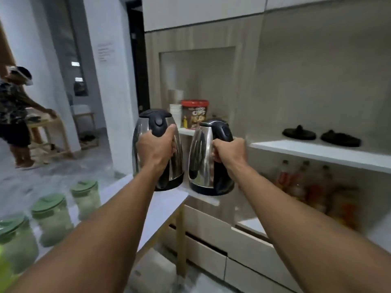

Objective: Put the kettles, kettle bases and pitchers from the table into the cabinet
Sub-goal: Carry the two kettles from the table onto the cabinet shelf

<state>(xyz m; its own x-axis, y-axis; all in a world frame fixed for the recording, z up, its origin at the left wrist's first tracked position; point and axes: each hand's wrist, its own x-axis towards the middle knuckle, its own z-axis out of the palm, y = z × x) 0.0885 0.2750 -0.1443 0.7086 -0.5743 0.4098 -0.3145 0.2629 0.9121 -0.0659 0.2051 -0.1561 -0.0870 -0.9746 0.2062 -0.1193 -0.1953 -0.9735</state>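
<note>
I hold two steel kettles with black lids and handles in the air in front of the cabinet. My left hand (156, 148) grips the handle of the left kettle (176, 153). My right hand (229, 150) grips the handle of the right kettle (200, 157). Two black kettle bases (299, 133) (340, 138) lie on the white cabinet shelf (317, 154) to the right. Three clear pitchers with green lids (85, 197) (51, 216) (15, 242) stand in a row on the white table (160, 206) at the lower left.
A red-lidded tub (194, 114) and stacked white cups (175, 114) sit in a cabinet niche behind the kettles. Several bottles (296, 180) stand under the shelf. Drawers (211, 235) lie below. Another person (14, 115) bends over a wooden rack at the far left.
</note>
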